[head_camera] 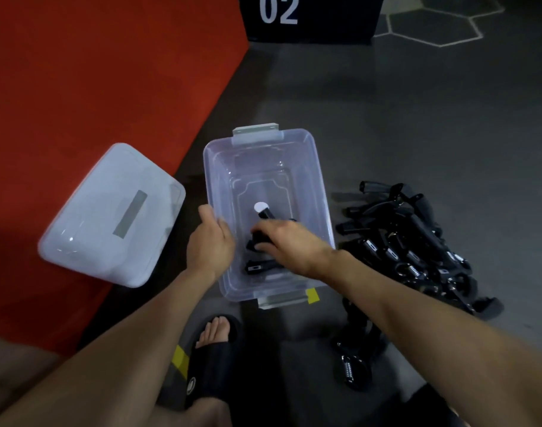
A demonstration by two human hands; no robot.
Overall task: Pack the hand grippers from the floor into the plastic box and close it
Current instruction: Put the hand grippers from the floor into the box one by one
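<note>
A clear plastic box (pixel 309 167) stands open on the dark floor in the middle of the view. My right hand (pixel 289 245) reaches down inside it, shut on a black hand gripper (pixel 265 215) near the box bottom. Another black hand gripper (pixel 259 267) lies on the box bottom by the near wall. My left hand (pixel 211 243) rests against the box's left wall with fingers apart, holding nothing. A pile of several black hand grippers (pixel 417 241) lies on the floor right of the box. One more hand gripper (pixel 354 362) lies nearer to me. The box's lid (pixel 109 214) lies on the red mat to the left.
A red mat (pixel 94 72) covers the left side. A black block marked 02 (pixel 309 16) stands at the far edge. My foot in a black slipper (pixel 211 355) is just in front of the box. Yellow tape (pixel 180 359) marks the floor beside it.
</note>
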